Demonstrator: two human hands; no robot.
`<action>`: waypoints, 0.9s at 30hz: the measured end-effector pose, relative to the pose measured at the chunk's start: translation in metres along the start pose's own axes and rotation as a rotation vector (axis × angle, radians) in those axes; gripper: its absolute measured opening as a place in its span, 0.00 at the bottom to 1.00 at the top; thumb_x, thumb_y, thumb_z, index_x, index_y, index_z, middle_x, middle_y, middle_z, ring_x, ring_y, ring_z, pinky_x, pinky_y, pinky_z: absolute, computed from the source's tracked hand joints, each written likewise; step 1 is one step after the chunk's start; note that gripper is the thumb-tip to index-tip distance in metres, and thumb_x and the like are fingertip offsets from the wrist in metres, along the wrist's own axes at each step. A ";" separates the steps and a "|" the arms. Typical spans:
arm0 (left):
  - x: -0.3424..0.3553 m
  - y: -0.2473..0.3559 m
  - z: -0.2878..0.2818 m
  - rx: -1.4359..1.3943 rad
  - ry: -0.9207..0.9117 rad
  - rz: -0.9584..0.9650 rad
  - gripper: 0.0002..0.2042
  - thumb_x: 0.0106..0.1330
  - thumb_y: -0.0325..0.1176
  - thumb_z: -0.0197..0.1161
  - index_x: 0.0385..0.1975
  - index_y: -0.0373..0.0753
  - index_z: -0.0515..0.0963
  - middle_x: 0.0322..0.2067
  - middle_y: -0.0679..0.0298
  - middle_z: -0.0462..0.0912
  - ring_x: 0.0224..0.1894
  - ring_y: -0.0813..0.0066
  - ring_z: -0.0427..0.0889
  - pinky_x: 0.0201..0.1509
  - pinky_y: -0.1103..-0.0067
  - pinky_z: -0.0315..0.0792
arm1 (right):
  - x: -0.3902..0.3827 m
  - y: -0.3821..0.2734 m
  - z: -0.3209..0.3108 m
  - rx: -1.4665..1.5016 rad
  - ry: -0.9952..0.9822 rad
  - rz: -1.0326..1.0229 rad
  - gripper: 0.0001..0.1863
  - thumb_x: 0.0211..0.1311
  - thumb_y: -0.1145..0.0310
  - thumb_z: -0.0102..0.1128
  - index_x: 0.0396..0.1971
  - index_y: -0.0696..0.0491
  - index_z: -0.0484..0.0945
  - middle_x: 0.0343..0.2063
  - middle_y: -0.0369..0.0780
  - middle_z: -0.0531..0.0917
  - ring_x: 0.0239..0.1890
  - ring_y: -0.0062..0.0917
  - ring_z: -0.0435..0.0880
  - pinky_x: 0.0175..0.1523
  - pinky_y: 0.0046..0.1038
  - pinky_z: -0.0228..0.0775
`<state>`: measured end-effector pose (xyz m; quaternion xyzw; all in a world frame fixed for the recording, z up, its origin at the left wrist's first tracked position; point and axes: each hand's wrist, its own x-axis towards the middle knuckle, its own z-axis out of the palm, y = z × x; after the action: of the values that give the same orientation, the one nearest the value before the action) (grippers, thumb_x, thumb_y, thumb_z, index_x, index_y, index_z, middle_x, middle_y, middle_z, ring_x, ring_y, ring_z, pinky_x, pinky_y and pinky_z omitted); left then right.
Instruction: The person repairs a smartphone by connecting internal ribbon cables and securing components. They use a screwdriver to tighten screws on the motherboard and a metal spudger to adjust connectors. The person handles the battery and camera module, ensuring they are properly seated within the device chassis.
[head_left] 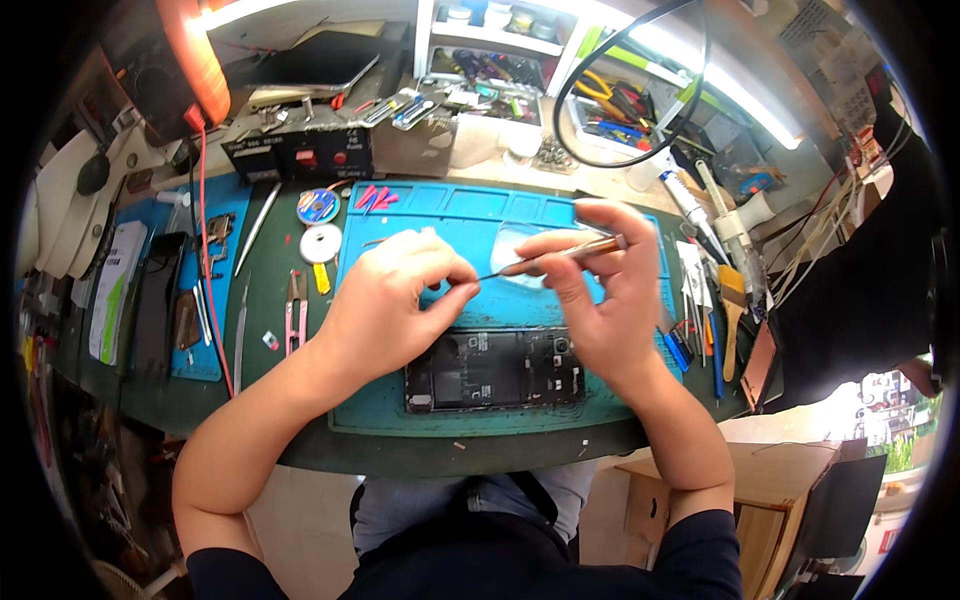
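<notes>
Phone [160, 300], dark and flat, lies at the far left of the bench I watch from above. Just right of it, a red cable [207, 260] runs down to the near side. Next come pink-handled cutters [297, 312], with a white spool [321, 243] beyond them. The left hand [400, 290] is over the blue mat [370, 408], thumb and fingertips pinched together; I cannot tell whether they grip something tiny. At those fingertips I see the thin tip of a slim tool [598, 246], slanting up to the right. Below, between the forearms, an opened handset [470, 372] rests lengthwise on the mat, its insides showing. The right hand [618, 305] grasps the tool, some fingers raised. Farther right lies a brush [732, 310].
</notes>
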<state>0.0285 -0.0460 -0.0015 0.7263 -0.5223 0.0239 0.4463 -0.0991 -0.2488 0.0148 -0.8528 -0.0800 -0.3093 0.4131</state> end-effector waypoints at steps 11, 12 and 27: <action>0.000 0.007 -0.010 -0.285 -0.002 -0.204 0.04 0.68 0.25 0.74 0.39 0.37 0.90 0.33 0.68 0.89 0.34 0.85 0.83 0.30 0.84 0.72 | 0.000 -0.013 0.003 0.276 0.152 0.121 0.23 0.79 0.73 0.60 0.65 0.59 0.59 0.46 0.53 0.89 0.44 0.31 0.92 0.48 0.27 0.85; 0.001 0.008 -0.010 -0.279 0.028 -0.194 0.03 0.68 0.25 0.74 0.39 0.36 0.90 0.33 0.68 0.89 0.34 0.85 0.84 0.30 0.84 0.73 | 0.002 -0.017 0.003 0.314 0.191 0.162 0.23 0.78 0.75 0.60 0.64 0.60 0.59 0.47 0.52 0.89 0.45 0.30 0.92 0.50 0.26 0.86; -0.012 0.024 -0.034 -0.180 0.176 -0.153 0.02 0.69 0.27 0.74 0.37 0.37 0.90 0.35 0.68 0.89 0.38 0.84 0.85 0.31 0.86 0.72 | 0.013 -0.045 0.009 0.270 0.165 0.033 0.25 0.78 0.75 0.62 0.67 0.60 0.63 0.46 0.49 0.89 0.45 0.29 0.91 0.51 0.27 0.85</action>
<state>0.0194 -0.0158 0.0281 0.7159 -0.4242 0.0065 0.5544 -0.1029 -0.2143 0.0479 -0.7624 -0.0726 -0.3580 0.5340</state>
